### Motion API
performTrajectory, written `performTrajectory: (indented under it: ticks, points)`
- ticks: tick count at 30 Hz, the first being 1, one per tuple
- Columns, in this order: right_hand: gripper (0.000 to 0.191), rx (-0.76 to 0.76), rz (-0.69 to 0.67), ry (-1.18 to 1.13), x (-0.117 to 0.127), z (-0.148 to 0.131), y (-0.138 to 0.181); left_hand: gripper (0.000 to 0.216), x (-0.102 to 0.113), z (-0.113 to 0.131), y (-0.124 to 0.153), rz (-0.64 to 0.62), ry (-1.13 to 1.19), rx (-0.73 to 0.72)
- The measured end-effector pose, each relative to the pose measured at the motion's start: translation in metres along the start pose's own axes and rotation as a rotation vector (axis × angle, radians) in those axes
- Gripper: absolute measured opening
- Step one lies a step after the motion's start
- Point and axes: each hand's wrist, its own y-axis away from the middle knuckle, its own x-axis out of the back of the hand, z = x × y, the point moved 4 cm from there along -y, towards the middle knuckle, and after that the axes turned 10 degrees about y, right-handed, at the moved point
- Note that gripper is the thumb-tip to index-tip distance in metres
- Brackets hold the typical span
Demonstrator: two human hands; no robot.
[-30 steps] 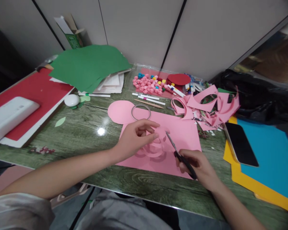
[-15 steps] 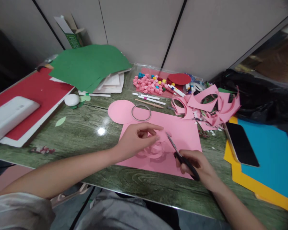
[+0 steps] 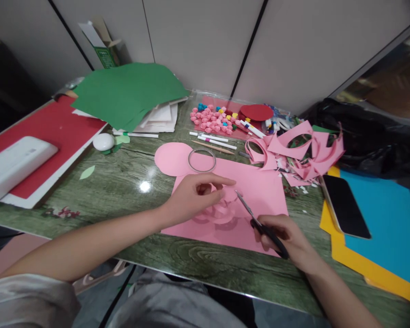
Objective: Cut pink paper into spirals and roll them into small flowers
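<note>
A single head-worn camera looks forward and down from the seated person's position, facing a panelled wall across the top of the frame. It sits close to the green table, whose near edge runs along the lower frame above the lap. Both forearms enter from the bottom corners. The left hand and right hand lie just below centre.

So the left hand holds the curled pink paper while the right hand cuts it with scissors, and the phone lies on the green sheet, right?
Not quite. In the head view the phone lies on the blue sheet, not green. The rest stands: left hand holds the curled pink paper, right hand works the scissors.
</note>
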Motion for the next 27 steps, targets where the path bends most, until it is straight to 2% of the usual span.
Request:
performTrajectory:
  ticks: [10,16,27]
  points:
    - [0.043,0.043,0.040,0.006,0.0021,-0.0014,-0.0015,0.037,-0.0022,-0.0015,-0.0013,0.014,0.129,0.058]
    - [0.043,0.039,0.052,0.010,0.0012,0.0009,-0.0012,0.025,-0.0010,-0.0029,-0.0004,0.083,0.158,0.007]
    - [0.043,0.021,0.042,-0.001,0.0021,0.0019,0.0001,0.023,0.0015,-0.0029,0.0003,0.103,0.159,-0.004]
